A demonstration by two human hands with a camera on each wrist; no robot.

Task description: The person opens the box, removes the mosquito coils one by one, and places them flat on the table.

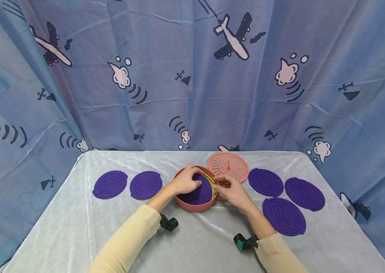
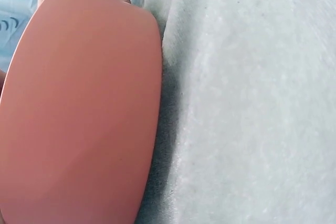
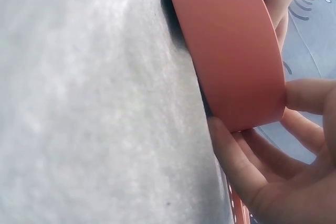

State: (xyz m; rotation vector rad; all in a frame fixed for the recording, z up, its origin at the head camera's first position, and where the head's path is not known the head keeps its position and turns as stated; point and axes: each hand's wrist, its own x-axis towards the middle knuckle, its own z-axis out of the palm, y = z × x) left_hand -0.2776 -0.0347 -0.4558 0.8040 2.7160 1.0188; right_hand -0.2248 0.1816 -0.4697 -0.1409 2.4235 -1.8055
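Observation:
A coral round container (image 1: 195,208) with a side handle stands mid-table. A purple spiral mosquito coil (image 1: 201,194) lies within its rim, beside a yellow curved piece (image 1: 213,189) at the right inner wall. My left hand (image 1: 183,182) reaches in over the left rim and holds the coil, thumb on its face and fingers at its far edge. With thumb and fingers, my right hand (image 1: 234,194) grips the container's right side by the handle. In the right wrist view, fingertips (image 3: 223,129) press the coral wall (image 3: 231,51). The left wrist view is mostly container wall (image 2: 84,103).
A coral slotted lid (image 1: 220,161) lies behind the container on the right. Two purple coils (image 1: 110,184) (image 1: 146,185) lie flat to the left. Three more coils (image 1: 265,182) (image 1: 305,194) (image 1: 283,217) lie on the right. Behind the white-covered table (image 1: 110,227) hangs a blue printed curtain (image 1: 158,76).

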